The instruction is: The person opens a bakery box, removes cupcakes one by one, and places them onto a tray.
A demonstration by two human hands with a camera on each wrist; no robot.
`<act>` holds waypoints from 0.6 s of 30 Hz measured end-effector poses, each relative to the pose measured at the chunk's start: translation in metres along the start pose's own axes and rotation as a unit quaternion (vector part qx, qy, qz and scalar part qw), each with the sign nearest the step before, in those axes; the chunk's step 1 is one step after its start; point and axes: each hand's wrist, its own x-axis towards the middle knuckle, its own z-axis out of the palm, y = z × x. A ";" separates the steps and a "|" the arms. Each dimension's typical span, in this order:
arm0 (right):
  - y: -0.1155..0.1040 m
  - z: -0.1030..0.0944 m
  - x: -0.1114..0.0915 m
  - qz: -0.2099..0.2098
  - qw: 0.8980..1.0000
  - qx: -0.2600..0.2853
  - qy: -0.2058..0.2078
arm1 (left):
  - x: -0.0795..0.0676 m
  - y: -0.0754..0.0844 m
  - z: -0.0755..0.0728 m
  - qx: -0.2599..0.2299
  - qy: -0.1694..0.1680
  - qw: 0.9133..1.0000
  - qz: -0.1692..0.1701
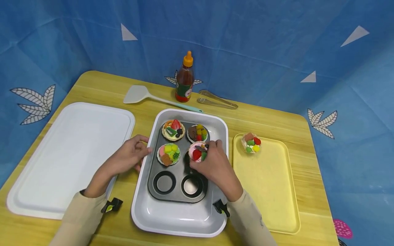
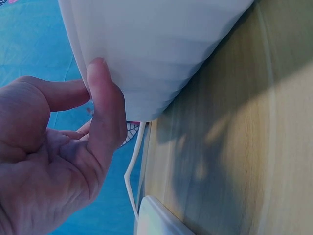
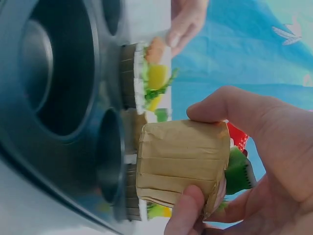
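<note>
Left hand [image 1: 130,153] pinches left rim of white pan [image 1: 178,232] between thumb and finger, white tray [image 1: 67,153] beside it. Inside pan I see muffin tin [image 1: 178,171] – three seated tarts [image 1: 168,154], front cups bare. Right hand [image 1: 217,164] pinches fruit tart [image 1: 197,152] by its sides – I have it just above middle right cup. Farther right, yellow tray [image 1: 264,191] carries another tart [image 1: 250,143] near its back left corner.

I see an orange-capped sauce bottle [image 1: 184,83] upright behind a green-handled spatula [image 1: 138,94], metal tongs [image 1: 204,101] just right of the bottle, a white tray [image 1: 77,153] on my left and patterned blue cloth [image 1: 246,51] hanging beyond.
</note>
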 end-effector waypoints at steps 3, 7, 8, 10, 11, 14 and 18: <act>-0.001 -0.007 -0.004 -0.003 1.000 0.013 0.000 | 0.000 0.000 0.000 -0.002 0.000 1.000 0.000; -0.001 -0.018 -0.008 -0.003 1.000 0.028 0.006 | 0.000 0.000 0.000 -0.002 0.000 1.000 0.002; 0.000 -0.021 -0.009 -0.004 0.999 0.030 0.010 | 0.000 0.000 -0.001 -0.001 0.000 1.000 0.003; 0.002 -0.026 -0.011 -0.005 0.999 0.034 0.019 | -0.001 0.000 -0.001 0.001 0.000 1.000 0.004; 0.003 -0.028 -0.012 -0.007 0.999 0.034 0.024 | -0.001 0.000 -0.001 0.001 0.000 1.000 0.005; 0.008 -0.036 -0.015 -0.007 0.998 0.038 0.039 | -0.001 0.000 -0.001 0.000 0.000 1.000 0.005; 0.017 -0.048 -0.017 -0.003 0.997 0.051 0.053 | -0.001 0.001 0.000 -0.002 -0.001 1.000 0.006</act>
